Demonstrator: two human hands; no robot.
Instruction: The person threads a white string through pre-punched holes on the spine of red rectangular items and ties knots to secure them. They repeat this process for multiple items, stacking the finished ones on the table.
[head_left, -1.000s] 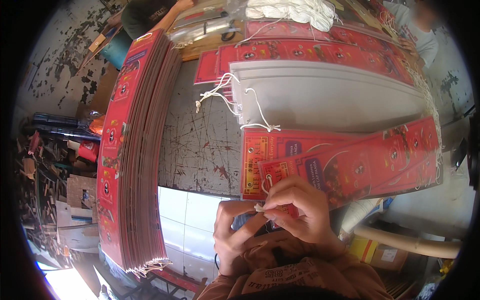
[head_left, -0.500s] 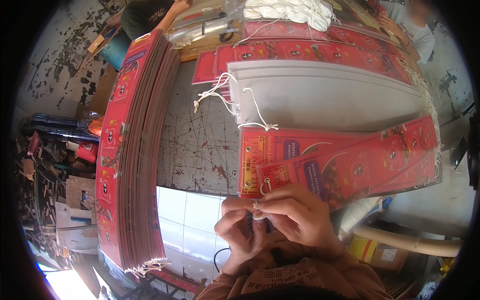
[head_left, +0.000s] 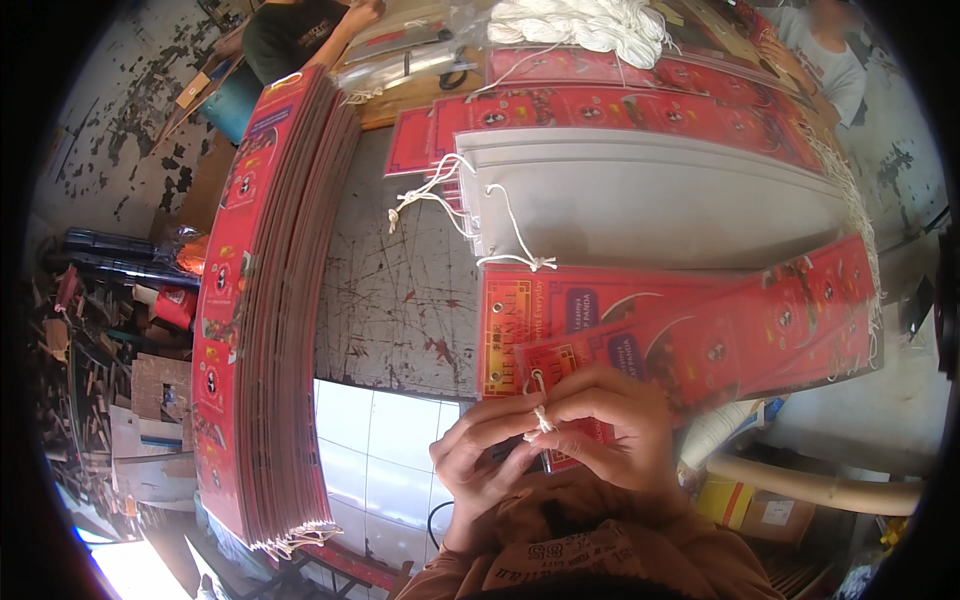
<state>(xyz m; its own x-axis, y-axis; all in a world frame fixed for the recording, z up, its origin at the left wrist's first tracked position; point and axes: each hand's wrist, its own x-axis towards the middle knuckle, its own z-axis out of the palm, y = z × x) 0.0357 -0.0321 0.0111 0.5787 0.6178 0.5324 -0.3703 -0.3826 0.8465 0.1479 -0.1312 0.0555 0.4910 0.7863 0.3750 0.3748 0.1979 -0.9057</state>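
Note:
At the table's front edge both my hands pinch a white string with a knot in it. My left hand has thumb and fingers closed on the string from one side. On the other side my right hand grips it between thumb and fingertips. The string runs through an eyelet at the near-left corner of a red printed panel, which lies slanted and partly under my right hand. Beneath it is another red panel with metal eyelets at its end.
A tall stack of red panels stands at the left. Grey-backed panels with knotted strings lie beyond my hands. Farther back are a hank of white string and scissors. Two other people are at the far side.
My fingers have shifted on the string, and its knot now shows between them. My left hand's fingers have straightened. More of the slanted panel's near corner shows below my hands.

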